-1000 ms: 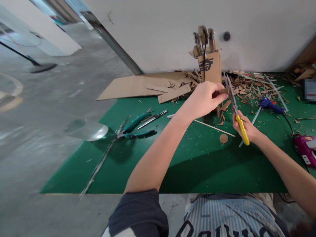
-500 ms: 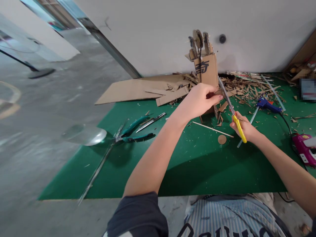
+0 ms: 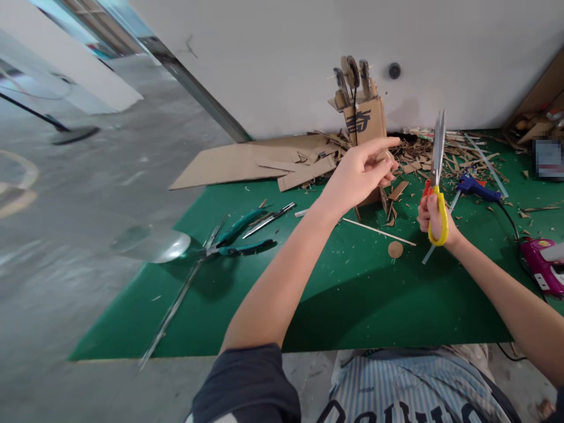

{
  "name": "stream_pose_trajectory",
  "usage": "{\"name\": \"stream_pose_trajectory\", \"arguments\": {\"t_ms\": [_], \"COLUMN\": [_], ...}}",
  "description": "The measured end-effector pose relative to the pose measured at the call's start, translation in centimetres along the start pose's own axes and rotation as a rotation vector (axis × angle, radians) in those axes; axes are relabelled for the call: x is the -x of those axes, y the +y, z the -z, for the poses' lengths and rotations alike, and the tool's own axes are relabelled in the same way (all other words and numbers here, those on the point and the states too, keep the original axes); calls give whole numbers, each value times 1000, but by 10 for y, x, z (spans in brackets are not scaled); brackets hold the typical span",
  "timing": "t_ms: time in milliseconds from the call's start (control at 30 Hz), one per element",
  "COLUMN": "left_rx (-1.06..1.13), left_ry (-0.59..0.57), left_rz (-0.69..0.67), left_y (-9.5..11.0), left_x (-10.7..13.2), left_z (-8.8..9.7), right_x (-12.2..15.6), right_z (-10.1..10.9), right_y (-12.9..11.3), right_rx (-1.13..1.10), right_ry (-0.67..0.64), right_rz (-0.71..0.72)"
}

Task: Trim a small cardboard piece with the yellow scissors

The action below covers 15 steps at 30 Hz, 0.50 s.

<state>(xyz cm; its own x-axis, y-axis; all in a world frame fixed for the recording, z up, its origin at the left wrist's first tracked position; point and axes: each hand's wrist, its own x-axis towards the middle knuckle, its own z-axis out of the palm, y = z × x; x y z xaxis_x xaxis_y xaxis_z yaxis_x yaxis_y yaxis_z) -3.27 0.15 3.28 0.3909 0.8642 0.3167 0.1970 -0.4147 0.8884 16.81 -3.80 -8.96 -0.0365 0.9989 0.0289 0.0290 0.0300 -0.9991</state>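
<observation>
My left hand is in front of the cardboard model, index finger stretched out to the right. Its thumb and other fingers are closed on a small piece of cardboard, mostly hidden by them. To the right, my right hand grips a pair of scissors by the yellow and red handles. The blades point up, look nearly together and are apart from the cardboard piece. A small cardboard disc and a thin stick lie on the green tabletop below the hands.
Cardboard scraps pile up along the wall. A flat cardboard sheet lies at the back left, near green-handled pliers and a utility knife. A blue glue gun and a magenta device are at the right.
The scissors have moved away from the cardboard piece to the right and turned upright, their handles now facing me. My left hand has turned slightly, and its index finger is now stretched out.
</observation>
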Motion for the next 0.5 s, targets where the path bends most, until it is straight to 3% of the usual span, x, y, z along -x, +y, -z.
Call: {"name": "stream_pose_trajectory", "arguments": {"t_ms": [100, 167, 500], "left_rx": [85, 136, 224], "left_ry": [8, 13, 137], "left_rz": [23, 42, 6], "left_y": [1, 4, 1], "left_x": [1, 2, 1], "left_z": [-3, -4, -9], "right_x": [-2, -3, 3], "right_z": [-4, -3, -1], "right_y": [-7, -9, -1], "right_rx": [-213, -267, -220], "right_ry": [90, 79, -65], "right_rz": [-95, -115, -63]}}
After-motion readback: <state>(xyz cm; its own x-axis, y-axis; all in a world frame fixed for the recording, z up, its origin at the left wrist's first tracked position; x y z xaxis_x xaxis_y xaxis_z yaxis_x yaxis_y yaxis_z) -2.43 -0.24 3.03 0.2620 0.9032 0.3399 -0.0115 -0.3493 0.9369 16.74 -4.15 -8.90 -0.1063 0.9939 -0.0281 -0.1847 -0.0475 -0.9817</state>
